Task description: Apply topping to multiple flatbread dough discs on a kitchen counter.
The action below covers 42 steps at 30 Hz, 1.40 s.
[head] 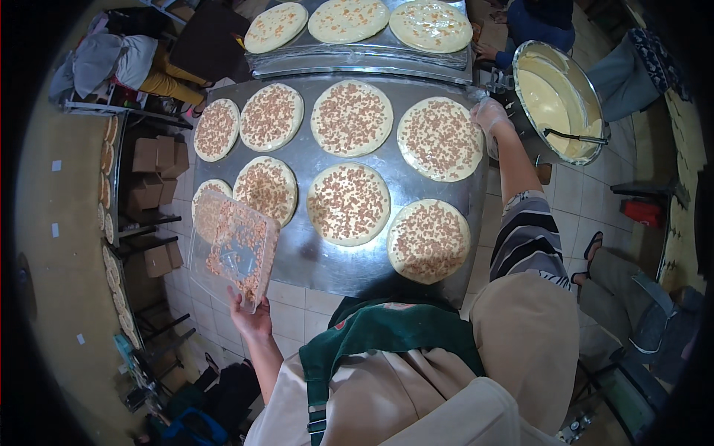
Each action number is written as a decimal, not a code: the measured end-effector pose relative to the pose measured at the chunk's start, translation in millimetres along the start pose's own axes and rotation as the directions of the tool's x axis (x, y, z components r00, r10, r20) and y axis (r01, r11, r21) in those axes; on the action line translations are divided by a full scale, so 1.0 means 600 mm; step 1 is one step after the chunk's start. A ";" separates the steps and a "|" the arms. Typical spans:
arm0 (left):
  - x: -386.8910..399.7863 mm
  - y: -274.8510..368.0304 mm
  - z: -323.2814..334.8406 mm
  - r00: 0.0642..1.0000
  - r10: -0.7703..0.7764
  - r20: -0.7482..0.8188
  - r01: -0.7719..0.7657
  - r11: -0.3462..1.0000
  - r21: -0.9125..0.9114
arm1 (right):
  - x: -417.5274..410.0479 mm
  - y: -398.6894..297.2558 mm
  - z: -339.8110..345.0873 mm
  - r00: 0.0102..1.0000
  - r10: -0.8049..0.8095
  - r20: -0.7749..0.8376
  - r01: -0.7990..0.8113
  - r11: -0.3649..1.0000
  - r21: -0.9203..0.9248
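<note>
My left hand [252, 319] holds a clear plastic container [202, 257] by its near end, tilted over the left edge of the metal table [279, 262]. Small brown-orange pieces lie inside it. My right hand [492, 117], in a clear plastic glove, is at the table's far right corner, beside a round topped dough [439, 139] and the metal mixing bowl [558, 100]; what its fingers touch is unclear. Several cream-coloured dough rounds [348, 203] scattered with brown bits stand in two rows on the table. The container partly covers the nearest left round.
Beyond the table, stacked metal trays [357, 62] bear more rounds. The bowl of pale batter holds a black-handled utensil [574, 136]. Cardboard boxes [153, 156] and racks stand left. Other people are at the left, the far right, the right and the lower left.
</note>
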<state>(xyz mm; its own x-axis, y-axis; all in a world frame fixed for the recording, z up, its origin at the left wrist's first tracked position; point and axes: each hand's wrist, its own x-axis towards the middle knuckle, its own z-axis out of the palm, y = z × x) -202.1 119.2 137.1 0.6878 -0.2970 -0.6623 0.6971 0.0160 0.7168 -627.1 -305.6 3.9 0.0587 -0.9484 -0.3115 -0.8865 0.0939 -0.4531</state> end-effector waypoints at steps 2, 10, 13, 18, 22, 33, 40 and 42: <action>-0.001 0.000 -0.002 1.000 0.010 -0.013 -0.010 1.000 0.004 | 0.005 -0.010 -0.006 0.998 0.000 0.070 0.006 0.997 -0.078; -0.008 0.000 0.005 0.999 0.032 -0.023 -0.030 0.997 0.065 | -0.003 -0.058 -0.028 0.998 -0.052 0.025 0.057 0.954 -0.294; -0.005 -0.001 0.010 0.999 0.032 0.003 -0.032 0.997 0.068 | 0.001 -0.048 -0.035 0.998 -0.033 0.045 0.045 0.958 -0.284; -0.005 0.000 0.006 0.999 0.036 0.017 -0.037 0.997 0.068 | 0.002 -0.049 -0.031 1.000 0.009 -0.025 -0.014 0.984 -0.176; -0.009 0.000 0.010 0.999 0.039 0.014 -0.039 0.997 0.064 | -0.002 -0.040 -0.036 0.998 0.003 -0.063 -0.013 0.987 -0.158; -0.006 -0.005 0.009 0.999 0.012 0.042 -0.014 0.999 0.040 | -0.080 0.013 -0.023 0.990 -0.065 0.125 -0.094 0.352 0.931; -0.016 -0.030 0.018 0.984 0.083 0.155 -0.116 0.970 0.215 | -0.233 -0.085 -0.028 0.967 -0.236 -0.097 0.200 0.464 0.863; -0.029 -0.054 0.025 0.985 0.101 0.136 -0.136 0.950 0.282 | -0.320 -0.193 -0.030 0.919 -0.382 0.096 0.054 0.362 0.931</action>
<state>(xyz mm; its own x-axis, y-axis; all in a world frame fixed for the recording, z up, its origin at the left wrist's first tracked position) -239.5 109.6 128.7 0.7207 -0.4214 -0.5505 0.5111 -0.2135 0.8326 -543.9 -139.9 131.4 0.4369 -0.8785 -0.1931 0.1097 0.2651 -0.9580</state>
